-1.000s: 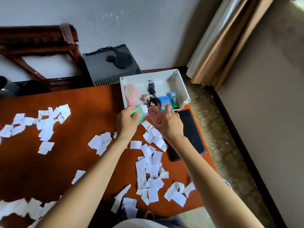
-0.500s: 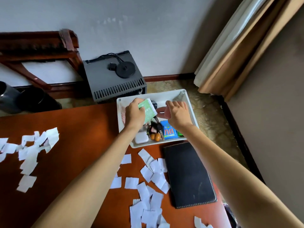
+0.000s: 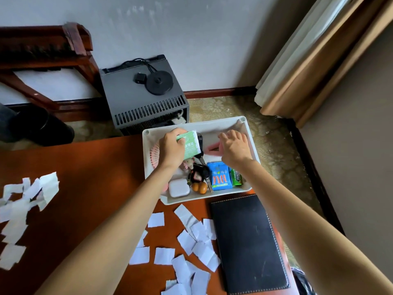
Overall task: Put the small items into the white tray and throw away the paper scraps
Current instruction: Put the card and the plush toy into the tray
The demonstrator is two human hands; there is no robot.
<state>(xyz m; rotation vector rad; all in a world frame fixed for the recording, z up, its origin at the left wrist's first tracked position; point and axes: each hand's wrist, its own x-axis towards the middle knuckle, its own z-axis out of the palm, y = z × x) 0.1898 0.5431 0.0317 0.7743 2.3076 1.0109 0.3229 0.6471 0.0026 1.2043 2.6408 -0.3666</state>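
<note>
The fingers [image 3: 180, 139] of my left hand [image 3: 171, 148] were clamped on the green packet [image 3: 190, 143], just above the white tray [image 3: 204, 198]. It looked light, soft and slippery (a sachet, I think), so I judged its edges the best hold. My right hand [image 3: 234, 148] lay over a pink item [image 3: 211, 148] in the tray; its fingers, gripping or not, I could not tell. Paper scraps [image 3: 191, 237] lay on the tabletop [image 3: 95, 177].

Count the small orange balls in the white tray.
2. One orange ball lies next to the other, near the front wall of the white tray, between the white case and the blue packet. The left hand and right hand cover parts of it; more may be hidden.
</note>
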